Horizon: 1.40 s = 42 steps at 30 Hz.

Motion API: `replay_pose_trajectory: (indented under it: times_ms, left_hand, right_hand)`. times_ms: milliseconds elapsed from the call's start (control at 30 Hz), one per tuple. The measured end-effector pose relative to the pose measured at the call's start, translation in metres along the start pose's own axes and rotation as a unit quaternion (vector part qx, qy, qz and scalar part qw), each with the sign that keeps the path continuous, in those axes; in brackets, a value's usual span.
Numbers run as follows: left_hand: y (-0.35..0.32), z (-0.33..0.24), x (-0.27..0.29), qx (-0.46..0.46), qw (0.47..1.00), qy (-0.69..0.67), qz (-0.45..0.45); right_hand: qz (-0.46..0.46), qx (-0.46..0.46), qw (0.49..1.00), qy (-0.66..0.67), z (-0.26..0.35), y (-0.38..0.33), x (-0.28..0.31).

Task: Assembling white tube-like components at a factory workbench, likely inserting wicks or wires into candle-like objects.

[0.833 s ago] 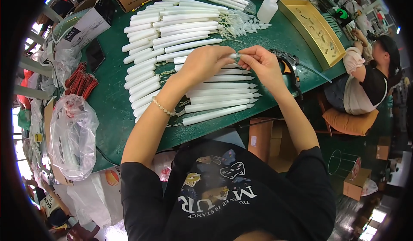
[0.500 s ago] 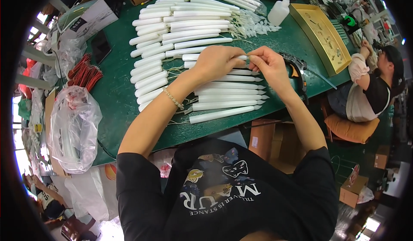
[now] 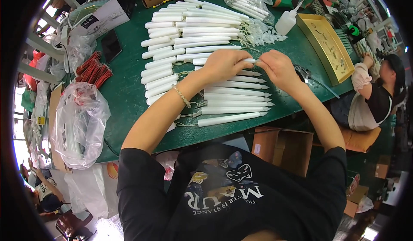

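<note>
My left hand is closed round a white taper-shaped electric candle, held level above the table. At the candle's right end my right hand is in a pinch; what lies between its fingertips is too small to make out. Under and below my hands lie white candles with pointed flame tips in a row. Farther off and to the left, white candle tubes lie in stacked rows with thin wires at their ends. A heap of translucent flame-shaped tips sits at the right end of the upper row.
The green table also bears a white squeeze bottle, a gold tray of small parts, red wire bundles, a black phone and a plastic bag. A co-worker sits at the right.
The view has shifted slightly, so the table things appear farther right and lower. My right hand has turned at the candle's end, with more of its back showing. My left hand keeps its grip.
</note>
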<state>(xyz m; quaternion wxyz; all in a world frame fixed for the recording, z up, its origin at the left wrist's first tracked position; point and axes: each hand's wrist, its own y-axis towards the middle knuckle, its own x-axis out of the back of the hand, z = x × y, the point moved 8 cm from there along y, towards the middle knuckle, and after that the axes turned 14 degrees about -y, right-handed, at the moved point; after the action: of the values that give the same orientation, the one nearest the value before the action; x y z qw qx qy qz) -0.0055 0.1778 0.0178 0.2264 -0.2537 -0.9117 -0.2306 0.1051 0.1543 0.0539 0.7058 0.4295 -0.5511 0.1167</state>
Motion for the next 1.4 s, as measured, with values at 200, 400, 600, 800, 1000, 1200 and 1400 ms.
replay_pose_trajectory:
  times_ms: [200,400,600,800,1000,1200,1400]
  left_hand:
    - [0.002,0.004,-0.001,0.023,1.000,-0.001,-0.003]
    - [0.006,0.009,-0.007,0.047,0.998,0.005,0.039]
    - [-0.003,0.000,-0.004,-0.010,0.998,0.053,0.035]
    - [0.003,0.015,0.032,0.015,0.989,0.132,-0.059]
    - [0.014,0.021,0.013,0.031,0.977,0.212,0.022]
    - [0.019,0.020,0.006,0.022,0.983,0.183,0.008]
    - [0.020,0.017,-0.001,-0.017,0.983,0.184,-0.008]
  right_hand:
    - [0.059,-0.046,0.995,0.061,-0.010,0.001,-0.019]
    - [0.077,-0.030,0.997,0.012,-0.011,-0.004,-0.019]
    - [-0.035,-0.261,0.963,0.050,-0.035,-0.040,0.030]
    - [-0.014,-0.362,0.904,-0.229,-0.075,-0.120,0.056]
    - [0.095,-0.492,0.866,0.002,-0.103,-0.146,0.035]
    - [0.159,-0.462,0.872,0.014,-0.105,-0.156,0.024]
    - [0.117,-0.502,0.856,-0.017,-0.108,-0.145,0.027]
